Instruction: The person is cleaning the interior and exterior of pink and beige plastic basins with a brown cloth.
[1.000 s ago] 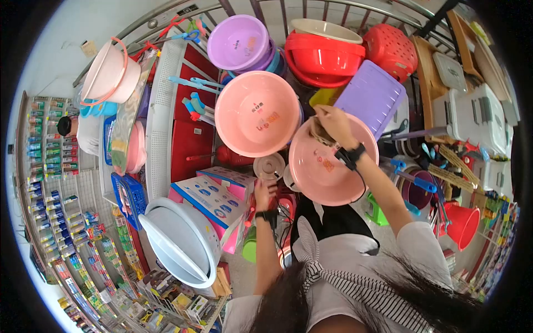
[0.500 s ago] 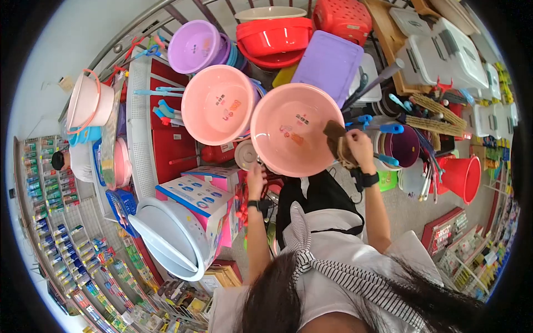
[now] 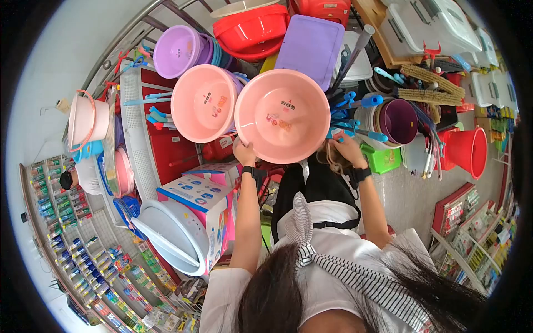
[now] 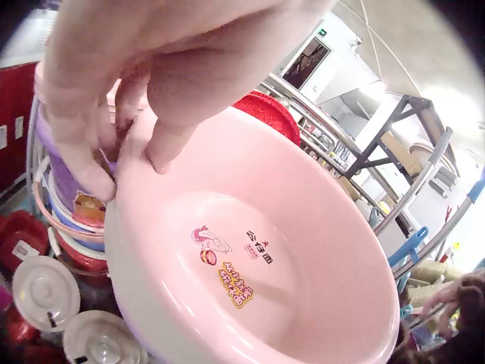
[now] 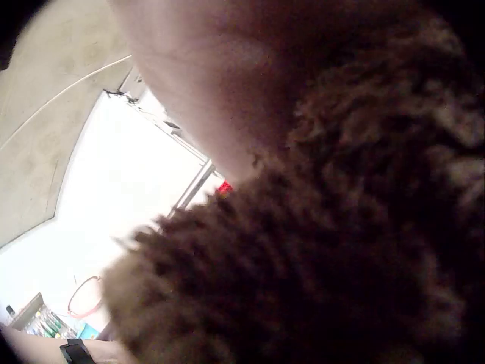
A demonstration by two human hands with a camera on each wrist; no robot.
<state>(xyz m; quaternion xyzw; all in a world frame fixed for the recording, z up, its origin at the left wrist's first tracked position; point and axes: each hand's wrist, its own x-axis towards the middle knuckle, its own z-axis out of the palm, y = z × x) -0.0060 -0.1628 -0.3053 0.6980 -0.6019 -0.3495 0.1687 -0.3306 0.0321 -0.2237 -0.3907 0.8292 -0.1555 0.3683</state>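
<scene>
The pink basin (image 3: 286, 139) with printed cartoon and lettering faces up in front of the person. My left hand (image 3: 245, 152) grips its near-left rim, and the left wrist view shows the thumb (image 4: 170, 140) inside the wall and fingers outside. By the basin's right side, my right hand (image 3: 348, 151) holds a brown shaggy cloth (image 3: 335, 161), partly hidden below the hand. Up close in the right wrist view, the cloth's fluffy pile (image 5: 288, 273) fills much of the frame. A second pink basin (image 3: 202, 102) stands just left of the first.
Purple basins (image 3: 177, 51) and red basins (image 3: 252, 33) stand behind, near a purple lid (image 3: 311, 50). Blue-handled tools and a purple bucket (image 3: 400, 122) crowd the right. A pale blue tub (image 3: 172, 233) and boxes (image 3: 194, 191) sit at the left.
My left hand has come up from beside the lidded container to the basin's rim. The right hand has carried the cloth out of the basin to its right side.
</scene>
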